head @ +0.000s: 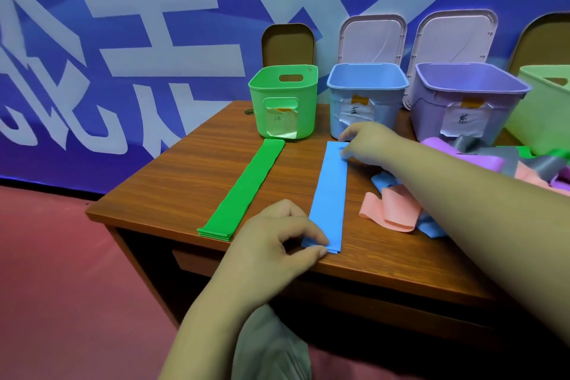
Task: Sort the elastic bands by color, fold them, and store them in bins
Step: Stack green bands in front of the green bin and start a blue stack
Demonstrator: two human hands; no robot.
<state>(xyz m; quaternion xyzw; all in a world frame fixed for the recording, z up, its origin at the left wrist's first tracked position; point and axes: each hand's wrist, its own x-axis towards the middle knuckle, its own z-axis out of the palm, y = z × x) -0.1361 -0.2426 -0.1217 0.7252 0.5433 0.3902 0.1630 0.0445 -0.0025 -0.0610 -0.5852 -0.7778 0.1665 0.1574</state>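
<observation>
A folded blue band (pixel 329 191) lies lengthwise on the wooden table (pixel 185 182), its far end in front of the blue bin (pixel 367 102). My left hand (pixel 277 237) pinches the band's near end at the table's front edge. At the far end, my right hand (pixel 367 142) pinches its right corner. A folded green band (pixel 246 188) lies flat to the left, running up to the green bin (pixel 283 102). The purple bin (pixel 462 102) stands right of the blue one.
A loose heap of bands (pixel 493 170) in purple, grey, pink, blue and green lies at the right, under my right forearm, with a pink band (pixel 391 210) nearest. A pale green bin (pixel 543 108) stands at the far right. Lids lean against the blue wall behind the bins.
</observation>
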